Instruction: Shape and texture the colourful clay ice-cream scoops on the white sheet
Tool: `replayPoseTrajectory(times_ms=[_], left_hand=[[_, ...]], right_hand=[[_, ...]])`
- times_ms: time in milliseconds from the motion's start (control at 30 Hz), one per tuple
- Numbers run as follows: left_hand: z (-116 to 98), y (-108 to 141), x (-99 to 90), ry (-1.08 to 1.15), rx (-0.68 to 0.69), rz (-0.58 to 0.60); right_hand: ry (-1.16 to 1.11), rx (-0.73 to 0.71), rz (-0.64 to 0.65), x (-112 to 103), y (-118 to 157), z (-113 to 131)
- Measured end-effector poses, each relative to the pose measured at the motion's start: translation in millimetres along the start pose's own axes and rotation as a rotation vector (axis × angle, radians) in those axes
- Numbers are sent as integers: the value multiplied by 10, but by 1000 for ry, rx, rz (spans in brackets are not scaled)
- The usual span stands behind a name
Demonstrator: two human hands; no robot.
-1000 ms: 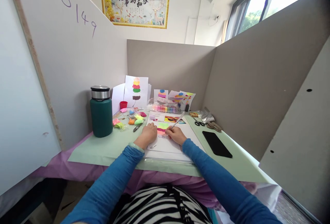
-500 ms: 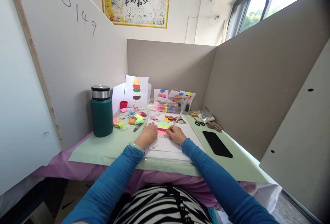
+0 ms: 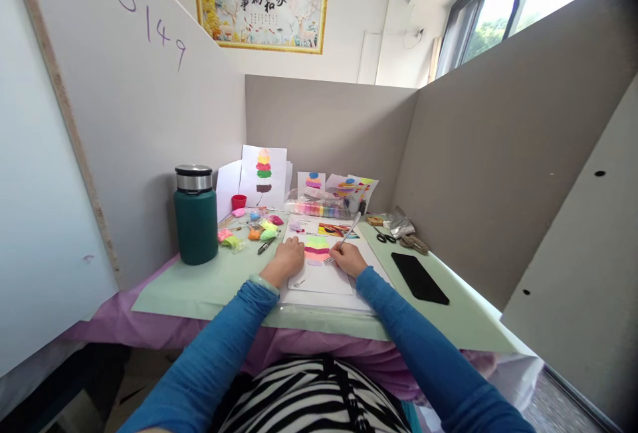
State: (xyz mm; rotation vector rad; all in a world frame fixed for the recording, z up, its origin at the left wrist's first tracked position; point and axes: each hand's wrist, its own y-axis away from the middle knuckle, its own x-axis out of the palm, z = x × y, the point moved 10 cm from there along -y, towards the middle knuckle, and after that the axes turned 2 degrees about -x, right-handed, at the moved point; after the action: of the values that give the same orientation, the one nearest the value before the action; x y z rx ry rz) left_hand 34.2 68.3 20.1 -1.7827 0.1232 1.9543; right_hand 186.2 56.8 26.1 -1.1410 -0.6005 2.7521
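A white sheet (image 3: 319,281) lies in front of me, bearing a layered patch of colour (image 3: 317,248) in green, dark pink and coral, with a small pale purple piece (image 3: 314,263) at its lower edge. My left hand (image 3: 290,258) rests on the sheet's left side, fingers together and bent; whether anything is under them is hidden. My right hand (image 3: 349,259) is closed around a metal fork (image 3: 351,228), its tines pointing down-left beside the patch's lower right edge.
A green bottle (image 3: 196,220) stands at the left. Colourful clay packets (image 3: 255,234), a pen (image 3: 266,246) and a red cup (image 3: 238,202) lie nearer the middle. Scissors (image 3: 385,238) and a black phone (image 3: 419,277) are at the right. Pictures (image 3: 264,177) lean at the back.
My right hand and the fork have moved to the right, off the lower edge of the colour patch, uncovering the pale purple piece. My left hand has stayed in place.
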Motion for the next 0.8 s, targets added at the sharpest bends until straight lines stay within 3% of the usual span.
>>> replayPoseTrajectory(times_ms=[200, 333, 600, 800], left_hand=[[-21, 8, -11, -2, 11, -1], [-15, 27, -28, 5, -7, 25], [-17, 21, -32, 15, -5, 25], [-26, 18, -32, 10, 0, 27]], right_hand=[[-91, -61, 27, 132, -1, 122], [6, -77, 37, 192, -26, 162], [129, -57, 22, 131, -55, 119], [82, -16, -25, 5, -31, 19]])
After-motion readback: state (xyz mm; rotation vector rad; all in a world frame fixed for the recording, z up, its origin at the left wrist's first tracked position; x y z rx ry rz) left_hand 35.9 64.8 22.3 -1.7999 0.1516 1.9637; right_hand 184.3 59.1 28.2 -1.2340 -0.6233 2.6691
